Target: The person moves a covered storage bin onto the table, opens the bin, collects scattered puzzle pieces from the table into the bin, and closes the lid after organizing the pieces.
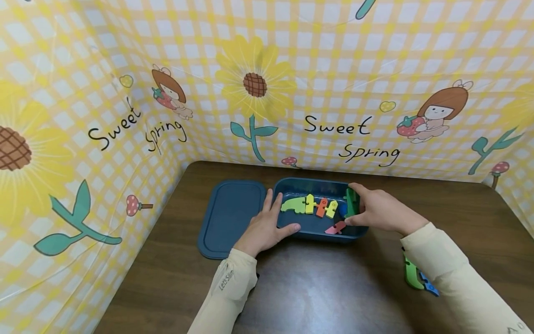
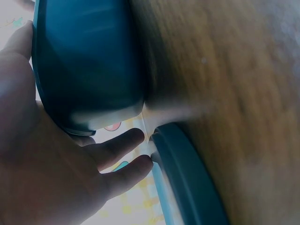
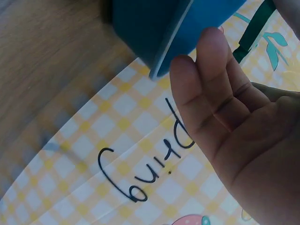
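A dark blue plastic box (image 1: 308, 228) stands without its lid on the table, with several coloured foam-like puzzle pieces inside. My left hand (image 1: 263, 228) is at the box's left end, its fingers straight and the thumb along the near rim; two of its fingertips reach the lid (image 2: 187, 173) in the left wrist view. At the right end, my right hand (image 1: 380, 211) pinches a green puzzle piece (image 1: 352, 202) between thumb and fingers. Light green (image 1: 294, 205), yellow (image 1: 309, 204) and orange pieces (image 1: 321, 207) lie in a row in the box, a pink piece (image 1: 335, 228) nearer me.
The blue lid (image 1: 231, 218) lies flat left of the box. A green curved piece (image 1: 412, 272) and a blue piece (image 1: 429, 285) lie on the table (image 1: 325, 287) beside my right sleeve. A yellow checked cloth (image 1: 317, 60) hangs behind and at the sides.
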The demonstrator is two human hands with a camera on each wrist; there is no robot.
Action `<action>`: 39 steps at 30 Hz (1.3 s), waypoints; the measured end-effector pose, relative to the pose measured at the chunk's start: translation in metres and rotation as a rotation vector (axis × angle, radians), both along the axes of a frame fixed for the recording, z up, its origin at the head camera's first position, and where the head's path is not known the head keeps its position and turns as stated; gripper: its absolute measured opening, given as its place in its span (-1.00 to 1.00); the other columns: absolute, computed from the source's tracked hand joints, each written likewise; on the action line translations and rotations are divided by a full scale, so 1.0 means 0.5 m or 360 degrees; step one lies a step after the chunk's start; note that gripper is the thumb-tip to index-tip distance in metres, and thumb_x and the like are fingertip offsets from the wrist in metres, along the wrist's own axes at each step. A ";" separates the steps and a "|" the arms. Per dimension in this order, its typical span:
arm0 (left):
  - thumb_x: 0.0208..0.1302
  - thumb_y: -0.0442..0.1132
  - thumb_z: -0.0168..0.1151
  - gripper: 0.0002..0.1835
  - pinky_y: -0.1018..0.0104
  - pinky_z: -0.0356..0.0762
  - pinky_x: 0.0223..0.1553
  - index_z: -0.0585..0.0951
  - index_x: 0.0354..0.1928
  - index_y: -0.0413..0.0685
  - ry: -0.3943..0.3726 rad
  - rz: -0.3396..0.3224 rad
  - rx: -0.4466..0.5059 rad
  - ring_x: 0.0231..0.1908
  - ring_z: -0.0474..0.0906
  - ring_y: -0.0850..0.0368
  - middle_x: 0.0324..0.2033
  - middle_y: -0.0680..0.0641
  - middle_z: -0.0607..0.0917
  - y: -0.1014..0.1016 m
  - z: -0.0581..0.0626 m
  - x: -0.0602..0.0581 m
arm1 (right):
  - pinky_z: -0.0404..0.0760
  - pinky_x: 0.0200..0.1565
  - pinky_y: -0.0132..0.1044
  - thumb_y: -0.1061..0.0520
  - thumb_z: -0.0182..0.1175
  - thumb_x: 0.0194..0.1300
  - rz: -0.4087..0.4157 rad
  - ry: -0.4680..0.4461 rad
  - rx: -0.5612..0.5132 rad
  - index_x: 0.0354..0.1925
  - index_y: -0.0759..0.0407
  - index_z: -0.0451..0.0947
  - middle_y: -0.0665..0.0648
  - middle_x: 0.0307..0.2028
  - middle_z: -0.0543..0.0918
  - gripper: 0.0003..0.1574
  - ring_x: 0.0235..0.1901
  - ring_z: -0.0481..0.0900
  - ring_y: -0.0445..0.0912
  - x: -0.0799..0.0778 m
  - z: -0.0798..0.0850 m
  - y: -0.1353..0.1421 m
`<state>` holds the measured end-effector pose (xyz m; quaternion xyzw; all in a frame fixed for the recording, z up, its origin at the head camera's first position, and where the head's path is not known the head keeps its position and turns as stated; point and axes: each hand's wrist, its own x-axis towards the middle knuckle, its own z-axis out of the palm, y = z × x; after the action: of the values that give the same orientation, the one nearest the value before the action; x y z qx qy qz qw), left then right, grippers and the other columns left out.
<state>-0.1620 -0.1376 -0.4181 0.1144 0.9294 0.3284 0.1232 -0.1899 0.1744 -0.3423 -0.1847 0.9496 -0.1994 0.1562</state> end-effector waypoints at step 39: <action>0.24 0.47 0.15 0.13 -0.38 0.10 0.32 -0.17 0.65 0.21 -0.0026 0.0000 -0.0034 0.39 0.19 -0.43 0.58 0.06 -0.43 -0.001 -0.005 -0.006 | 0.59 0.02 0.07 -0.24 0.46 0.19 0.0140 -0.0004 0.0188 0.52 0.41 0.05 0.14 -0.20 0.70 0.29 -0.20 0.64 -0.04 -0.053 -0.034 -0.119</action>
<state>-0.1652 -0.1382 -0.4204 0.1104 0.9319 0.3194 0.1319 -0.2163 0.1149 -0.3591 -0.2164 0.9505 -0.1363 0.1766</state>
